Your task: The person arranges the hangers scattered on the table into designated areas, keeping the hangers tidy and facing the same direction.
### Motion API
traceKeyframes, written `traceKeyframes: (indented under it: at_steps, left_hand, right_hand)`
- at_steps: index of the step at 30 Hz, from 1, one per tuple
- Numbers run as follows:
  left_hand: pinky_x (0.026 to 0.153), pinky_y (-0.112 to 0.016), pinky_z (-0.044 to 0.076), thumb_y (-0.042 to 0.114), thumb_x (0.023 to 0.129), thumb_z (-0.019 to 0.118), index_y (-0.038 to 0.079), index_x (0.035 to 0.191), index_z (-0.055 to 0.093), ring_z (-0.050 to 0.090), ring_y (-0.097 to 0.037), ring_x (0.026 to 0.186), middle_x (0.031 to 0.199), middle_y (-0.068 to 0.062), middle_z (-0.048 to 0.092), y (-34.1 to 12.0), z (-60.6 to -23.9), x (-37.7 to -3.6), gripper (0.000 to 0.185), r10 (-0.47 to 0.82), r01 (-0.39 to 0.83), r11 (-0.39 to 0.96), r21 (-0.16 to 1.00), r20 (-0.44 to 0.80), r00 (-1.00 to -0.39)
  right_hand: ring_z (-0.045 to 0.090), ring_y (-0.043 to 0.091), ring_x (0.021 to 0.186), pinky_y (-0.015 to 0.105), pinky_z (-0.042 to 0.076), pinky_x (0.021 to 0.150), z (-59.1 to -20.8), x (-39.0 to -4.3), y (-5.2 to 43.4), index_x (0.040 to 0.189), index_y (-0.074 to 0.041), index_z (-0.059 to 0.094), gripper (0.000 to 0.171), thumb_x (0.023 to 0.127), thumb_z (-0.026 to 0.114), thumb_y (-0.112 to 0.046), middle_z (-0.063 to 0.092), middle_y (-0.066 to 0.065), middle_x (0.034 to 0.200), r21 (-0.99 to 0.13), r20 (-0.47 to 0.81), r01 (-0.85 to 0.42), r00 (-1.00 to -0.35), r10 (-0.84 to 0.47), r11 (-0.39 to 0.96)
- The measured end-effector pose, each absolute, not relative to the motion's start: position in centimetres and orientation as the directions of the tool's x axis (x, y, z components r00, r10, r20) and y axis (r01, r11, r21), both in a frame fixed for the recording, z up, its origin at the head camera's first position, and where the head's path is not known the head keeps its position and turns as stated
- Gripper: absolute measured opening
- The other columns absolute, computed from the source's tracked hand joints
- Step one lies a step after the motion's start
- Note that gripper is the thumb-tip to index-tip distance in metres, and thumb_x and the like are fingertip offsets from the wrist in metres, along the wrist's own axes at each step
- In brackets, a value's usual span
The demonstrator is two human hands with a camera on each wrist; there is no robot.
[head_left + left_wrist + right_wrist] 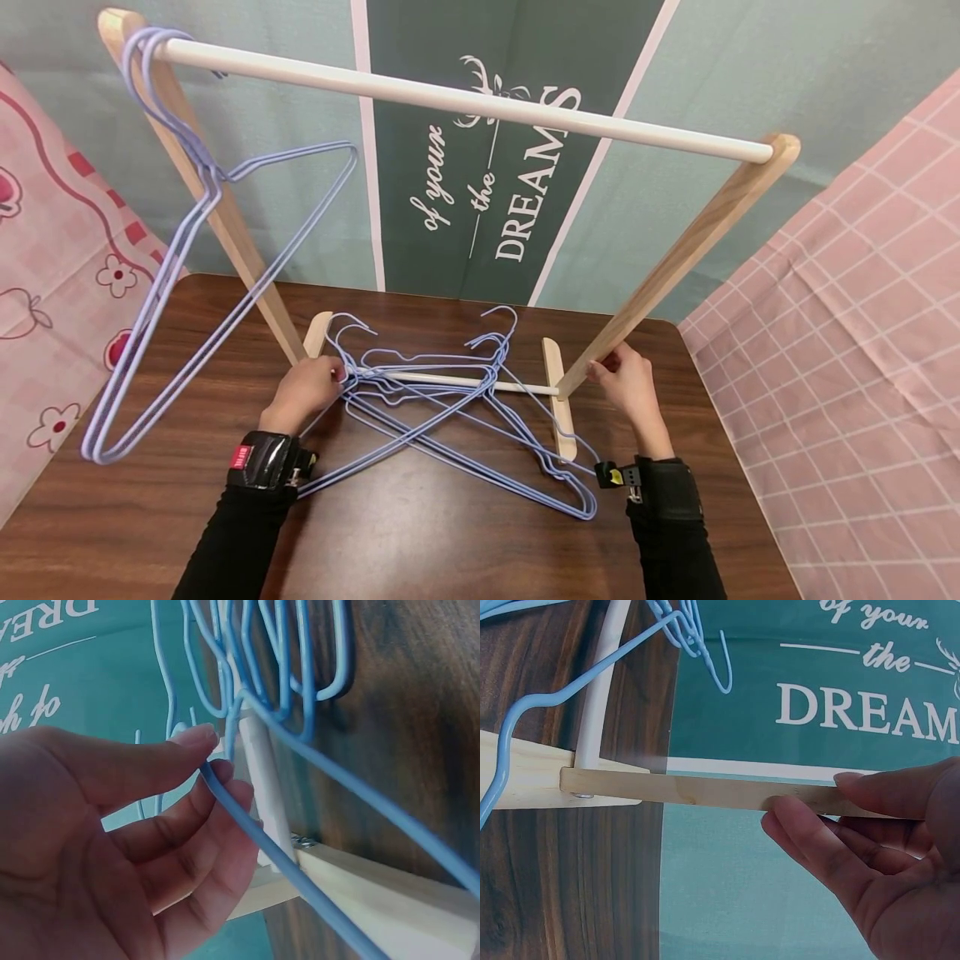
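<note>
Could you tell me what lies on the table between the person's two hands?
In the head view, a pile of blue wire hangers lies across the rack's low white crossbar, between the left hand and the right hand.

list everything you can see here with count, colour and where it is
hangers on rail: apparently three, light blue wire, hooked at left end of the top rail
hangers on table: tangled pile, count unclear, light blue wire, over the low crossbar
rack: one, white rail on pale wooden legs, standing on the table
table: one, dark brown wood
banner: one, green with white lettering, behind the rack
cloths: two, pink patterned, at either side
left hand: pinches a hanger wire in the pile
right hand: grips the rack's right leg
</note>
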State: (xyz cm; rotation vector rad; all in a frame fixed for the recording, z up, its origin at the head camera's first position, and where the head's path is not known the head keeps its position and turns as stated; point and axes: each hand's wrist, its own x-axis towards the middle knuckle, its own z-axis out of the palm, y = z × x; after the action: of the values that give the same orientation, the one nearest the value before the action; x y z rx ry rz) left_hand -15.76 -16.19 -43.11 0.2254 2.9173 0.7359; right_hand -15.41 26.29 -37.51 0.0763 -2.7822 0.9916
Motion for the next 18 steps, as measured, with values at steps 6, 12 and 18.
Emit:
traceKeyframes:
  at_steps: [6,12,18]
  left_hand:
    - [0.055,-0.040,0.040,0.004,0.074,0.059,0.008,0.070,0.057,0.051,-0.028,0.062,0.068,-0.009,0.055,-16.3,-42.4,-15.7,0.006,0.178,0.123,0.872,0.474,-0.072,-0.981]
    - [0.053,-0.038,0.039,0.004,0.072,0.062,0.009,0.068,0.055,0.050,-0.026,0.059,0.063,-0.004,0.054,-16.0,-41.5,-15.4,0.010,0.210,0.177,0.858,0.482,-0.013,-0.978]
    - [0.052,-0.036,0.038,0.002,0.074,0.064,0.008,0.068,0.056,0.048,-0.022,0.056,0.061,-0.001,0.052,-15.8,-40.5,-15.1,0.011,0.235,0.211,0.844,0.493,0.014,-0.972]
  right_hand:
    - [0.064,0.035,0.071,0.040,0.052,0.058,-37.5,-15.4,26.3,0.098,0.010,0.057,0.018,0.083,0.060,0.003,0.062,0.025,0.080,-0.617,0.197,-0.109,-0.980,0.019,0.779]
    - [0.064,0.035,0.072,0.040,0.052,0.059,-37.5,-15.4,26.3,0.099,0.010,0.057,0.017,0.083,0.060,0.003,0.062,0.025,0.081,-0.625,0.193,-0.104,-0.981,0.024,0.774]
    - [0.063,0.036,0.074,0.041,0.052,0.060,-37.4,-15.3,26.2,0.099,0.010,0.056,0.018,0.083,0.059,0.002,0.061,0.026,0.082,-0.626,0.191,-0.106,-0.981,0.019,0.772]
